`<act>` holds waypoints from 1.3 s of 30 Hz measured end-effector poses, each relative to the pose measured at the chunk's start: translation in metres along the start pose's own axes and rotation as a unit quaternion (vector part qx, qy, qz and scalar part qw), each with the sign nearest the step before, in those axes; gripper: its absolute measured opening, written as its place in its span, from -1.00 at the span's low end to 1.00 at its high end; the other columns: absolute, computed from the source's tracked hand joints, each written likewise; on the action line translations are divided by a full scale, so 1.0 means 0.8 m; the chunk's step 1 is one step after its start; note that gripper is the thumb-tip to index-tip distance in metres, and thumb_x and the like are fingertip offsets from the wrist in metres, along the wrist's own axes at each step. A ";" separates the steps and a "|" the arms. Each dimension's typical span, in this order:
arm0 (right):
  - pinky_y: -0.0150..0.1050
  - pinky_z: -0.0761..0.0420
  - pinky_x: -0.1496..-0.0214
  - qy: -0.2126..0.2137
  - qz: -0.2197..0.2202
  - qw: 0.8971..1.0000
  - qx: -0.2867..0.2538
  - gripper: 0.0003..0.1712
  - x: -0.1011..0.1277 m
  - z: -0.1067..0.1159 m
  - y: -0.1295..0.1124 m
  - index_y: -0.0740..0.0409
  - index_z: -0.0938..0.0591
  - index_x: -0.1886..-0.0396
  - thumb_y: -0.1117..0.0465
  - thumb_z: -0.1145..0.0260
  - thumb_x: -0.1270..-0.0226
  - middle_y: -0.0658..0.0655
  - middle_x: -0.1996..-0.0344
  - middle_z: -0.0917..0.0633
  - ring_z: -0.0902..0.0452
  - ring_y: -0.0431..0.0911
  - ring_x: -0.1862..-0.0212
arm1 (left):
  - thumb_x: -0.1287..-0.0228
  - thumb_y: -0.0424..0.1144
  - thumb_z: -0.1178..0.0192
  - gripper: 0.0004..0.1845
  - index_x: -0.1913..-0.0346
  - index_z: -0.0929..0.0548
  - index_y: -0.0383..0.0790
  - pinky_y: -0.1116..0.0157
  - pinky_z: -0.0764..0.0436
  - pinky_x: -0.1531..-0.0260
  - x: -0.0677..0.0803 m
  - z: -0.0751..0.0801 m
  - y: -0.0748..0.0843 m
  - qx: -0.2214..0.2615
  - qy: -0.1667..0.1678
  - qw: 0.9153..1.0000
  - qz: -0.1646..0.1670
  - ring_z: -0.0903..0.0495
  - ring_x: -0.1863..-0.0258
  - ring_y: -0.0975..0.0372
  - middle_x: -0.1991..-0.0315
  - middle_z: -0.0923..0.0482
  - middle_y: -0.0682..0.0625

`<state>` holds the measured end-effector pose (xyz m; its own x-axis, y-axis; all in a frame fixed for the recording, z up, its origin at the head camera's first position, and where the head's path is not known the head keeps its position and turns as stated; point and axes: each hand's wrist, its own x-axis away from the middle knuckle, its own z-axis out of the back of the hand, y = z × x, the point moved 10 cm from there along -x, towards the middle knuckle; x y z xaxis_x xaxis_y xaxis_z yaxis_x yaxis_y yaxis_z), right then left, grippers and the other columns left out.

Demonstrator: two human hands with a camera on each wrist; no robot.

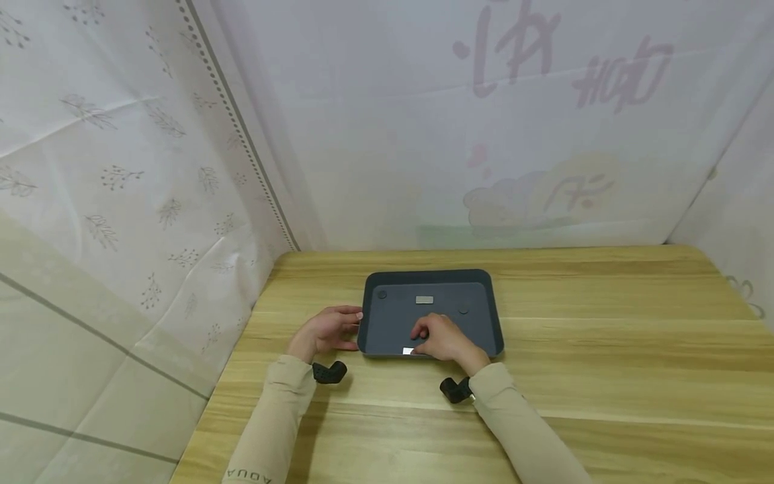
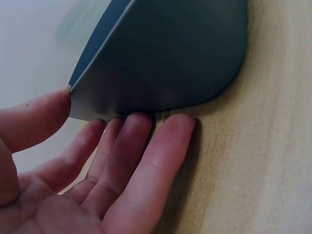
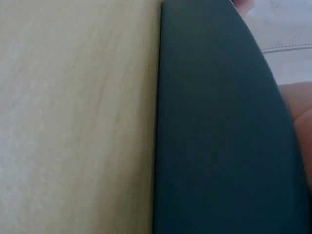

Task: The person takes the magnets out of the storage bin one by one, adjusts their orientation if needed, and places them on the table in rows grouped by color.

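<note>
A dark grey tray [image 1: 396,329] lies on the wooden table. My left hand [image 1: 329,329] is at its left side, thumb touching the rim and fingertips against the lower outer wall, as the left wrist view shows. Over the tray's front part, my right hand [image 1: 444,337] bends its fingers, with a gap between thumb and forefinger. A bright white rectangular piece [image 1: 408,351] lies at the thumb's tip by the front wall. Farther back in the tray are a silvery rectangular plate [image 1: 424,300] and two small dark discs, one left [image 1: 382,294], one right [image 1: 463,310].
The pale wooden table [image 1: 605,336] extends on both sides and in front of the tray. Patterned white cloth [image 1: 387,134] hangs behind and at the sides. Each wrist wears a black camera, left [image 1: 330,372] and right [image 1: 455,390]. The tray's front wall [image 3: 219,122] fills much of the right wrist view.
</note>
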<state>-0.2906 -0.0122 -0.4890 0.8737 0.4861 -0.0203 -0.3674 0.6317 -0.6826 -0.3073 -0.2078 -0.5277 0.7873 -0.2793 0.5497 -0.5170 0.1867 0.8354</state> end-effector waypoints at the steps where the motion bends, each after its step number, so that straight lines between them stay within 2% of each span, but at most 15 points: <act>1: -0.28 -0.44 0.19 0.001 -0.001 1.000 0.001 -0.77 0.000 0.000 0.000 0.10 -0.72 0.37 0.22 -0.59 0.07 0.02 0.44 -0.58 -0.42 -0.18 0.34 | -0.52 -0.22 0.05 -0.47 -0.44 -0.20 -0.34 0.13 -0.62 0.17 0.000 0.000 0.000 0.000 0.000 1.000 0.000 -0.51 -0.01 0.16 -0.13 -0.49 -0.14; 7: -0.28 -0.43 0.19 0.004 -0.005 1.000 -0.007 -0.78 0.002 0.001 -0.001 0.11 -0.73 0.38 0.25 -0.58 0.08 0.04 0.43 -0.59 -0.42 -0.17 0.33 | -0.51 -0.21 0.04 -0.45 -0.44 -0.19 -0.34 0.13 -0.62 0.16 0.001 0.000 -0.001 -0.005 0.000 1.000 -0.002 -0.52 0.00 0.17 -0.15 -0.48 -0.16; 13: -0.29 -0.42 0.20 0.007 -0.018 1.000 -0.019 -0.85 0.003 0.000 0.003 0.11 -0.72 0.39 0.29 -0.51 0.00 0.02 0.44 -0.58 -0.41 -0.18 0.33 | -0.52 -0.21 0.05 -0.46 -0.45 -0.18 -0.35 0.12 -0.62 0.16 0.003 -0.001 -0.001 -0.006 0.000 1.000 -0.005 -0.53 0.01 0.17 -0.17 -0.46 -0.18; 19: -0.33 -0.41 0.26 0.034 -0.027 0.999 -0.033 -0.93 0.002 0.002 0.011 0.10 -0.73 0.41 0.32 -0.44 -0.07 -0.02 0.49 -0.56 -0.40 -0.21 0.38 | -0.52 -0.21 0.05 -0.45 -0.45 -0.17 -0.35 0.13 -0.63 0.16 0.003 0.000 -0.001 -0.008 0.000 1.000 -0.007 -0.56 0.05 0.18 -0.16 -0.48 -0.19; 27: -0.32 -0.41 0.25 0.046 -0.032 0.998 -0.031 -0.82 0.001 0.005 0.015 0.07 -0.74 0.42 0.27 -0.58 0.08 -0.01 0.48 -0.56 -0.39 -0.21 0.37 | -0.52 -0.21 0.06 -0.45 -0.45 -0.17 -0.35 0.14 -0.63 0.16 0.003 0.000 -0.001 -0.004 -0.003 1.000 -0.006 -0.56 0.06 0.19 -0.12 -0.50 -0.17; 33: -0.30 -0.39 0.23 0.042 -0.035 0.998 -0.024 -0.82 0.001 0.006 0.013 0.12 -0.73 0.43 0.30 -0.57 0.09 0.03 0.48 -0.55 -0.37 -0.19 0.35 | -0.52 -0.22 0.06 -0.47 -0.44 -0.19 -0.36 0.14 -0.63 0.18 0.002 -0.001 0.000 -0.001 -0.003 1.000 -0.007 -0.57 0.09 0.20 -0.05 -0.54 -0.13; 39: -0.27 -0.39 0.24 0.029 -0.041 0.999 0.001 -0.84 0.000 0.005 0.009 0.13 -0.72 0.47 0.31 -0.55 0.09 0.03 0.50 -0.54 -0.36 -0.17 0.37 | -0.52 -0.22 0.05 -0.47 -0.44 -0.20 -0.35 0.13 -0.63 0.17 0.001 -0.002 0.000 0.001 -0.003 1.000 -0.006 -0.56 0.07 0.18 -0.06 -0.53 -0.13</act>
<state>-0.2945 -0.0053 -0.4908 0.9183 0.3959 -0.0066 -0.2935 0.6695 -0.6824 -0.3063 -0.2067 -0.5276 0.7914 -0.2877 0.5394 -0.5078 0.1819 0.8421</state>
